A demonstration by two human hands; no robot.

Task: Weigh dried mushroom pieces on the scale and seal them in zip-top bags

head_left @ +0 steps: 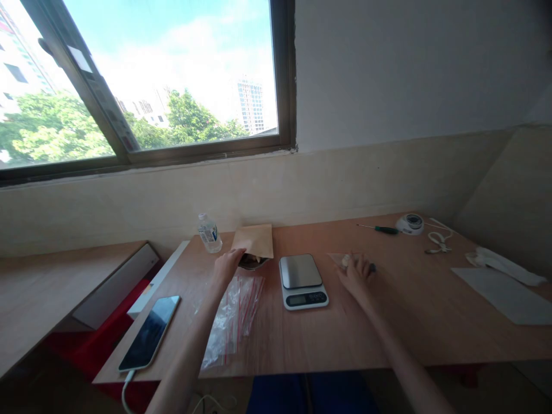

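The edge of an opened kraft paper pouch (254,238) is held in the left grip (232,264), its fingers closed at the mouth; the pouch is placed toward the far side of the tabletop (336,342), near a plastic water bottle (211,234). A small clear bag (337,259), right of the digital scale (303,282), is partly covered by the right grip (354,271). Its fingers are loosely curled, and whether anything is grasped cannot be told. Red-striped zip bags (235,322) are spread between the scale and a smartphone (150,332) with its cable plugged in.
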